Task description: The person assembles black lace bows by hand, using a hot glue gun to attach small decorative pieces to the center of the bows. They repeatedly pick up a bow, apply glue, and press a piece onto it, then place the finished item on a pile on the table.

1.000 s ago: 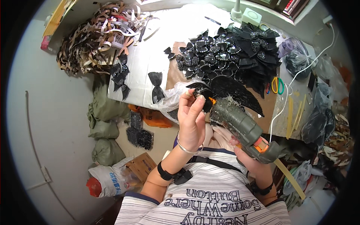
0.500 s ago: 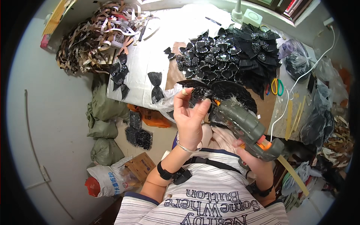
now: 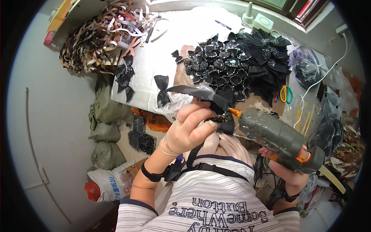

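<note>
Pinched in my left hand (image 3: 194, 125) is a black fabric bow (image 3: 216, 103), held over the near edge of the table with its wide ribbon loops spread. My right hand (image 3: 284, 168) wraps the handle of a dark green glue gun (image 3: 272, 129), which has an orange nozzle and a pale glue stick sticking out of its back. The nozzle tip points left, close beside the bow's middle; whether it touches cannot be made out. Behind the bow lies a heap of small black bows with shiny stones (image 3: 220, 58). Larger black bows (image 3: 268, 54) are stacked to its right.
Several glittery bows (image 3: 124, 79) and a plain black bow (image 3: 161, 87) lie on the white table's left part. Ribbon strips (image 3: 92, 42) pile up at the far left. Scissors (image 3: 286, 94) and a bagged bundle (image 3: 308, 69) are on the right, near a white cord (image 3: 322, 70).
The glue gun has shifted right and slightly down. My left hand has turned over, so its back now faces up, and the bow's loops have swung to the left.
</note>
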The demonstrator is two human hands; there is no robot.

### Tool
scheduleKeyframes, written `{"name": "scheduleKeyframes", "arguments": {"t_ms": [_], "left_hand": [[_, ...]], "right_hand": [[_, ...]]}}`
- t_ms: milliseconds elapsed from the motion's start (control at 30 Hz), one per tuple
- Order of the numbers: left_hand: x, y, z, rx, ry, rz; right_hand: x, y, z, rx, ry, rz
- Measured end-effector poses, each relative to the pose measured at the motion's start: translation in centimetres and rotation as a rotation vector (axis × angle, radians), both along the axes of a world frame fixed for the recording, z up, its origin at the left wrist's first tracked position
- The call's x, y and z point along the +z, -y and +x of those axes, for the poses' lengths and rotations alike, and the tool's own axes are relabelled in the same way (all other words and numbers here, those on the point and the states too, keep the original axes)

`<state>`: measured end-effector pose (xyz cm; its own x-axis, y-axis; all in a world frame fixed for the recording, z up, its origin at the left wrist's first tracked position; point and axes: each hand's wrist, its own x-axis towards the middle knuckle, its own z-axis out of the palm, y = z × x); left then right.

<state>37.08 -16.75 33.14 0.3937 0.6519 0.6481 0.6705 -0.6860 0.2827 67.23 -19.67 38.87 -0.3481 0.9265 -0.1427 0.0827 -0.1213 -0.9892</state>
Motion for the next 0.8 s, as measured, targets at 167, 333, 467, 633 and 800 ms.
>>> {"name": "scheduleKeyframes", "arguments": {"t_ms": [167, 333, 467, 633, 800], "left_hand": [[-0.6, 0.5, 0.0, -0.024, 0.000, 0.141], [-0.1, 0.2, -0.2, -0.055, -0.095, 0.137], [-0.4, -0.2, -0.3, -0.067, -0.084, 0.184], [-0.4, -0.3, -0.4, -0.049, -0.101, 0.196], [-0.4, -0.2, -0.4, -0.039, -0.092, 0.187]], "right_hand": [[1.0, -2.3, -1.4, 0.155, 0.201, 0.130], [1.1, -3.2, -2.0, 0.191, 0.274, 0.181], [1.3, -4.0, -2.2, 0.256, 0.292, 0.205], [1.8, -4.1, -2.9, 0.224, 0.379, 0.187], [2.2, -4.2, -3.8, 0.211, 0.443, 0.287]]}}
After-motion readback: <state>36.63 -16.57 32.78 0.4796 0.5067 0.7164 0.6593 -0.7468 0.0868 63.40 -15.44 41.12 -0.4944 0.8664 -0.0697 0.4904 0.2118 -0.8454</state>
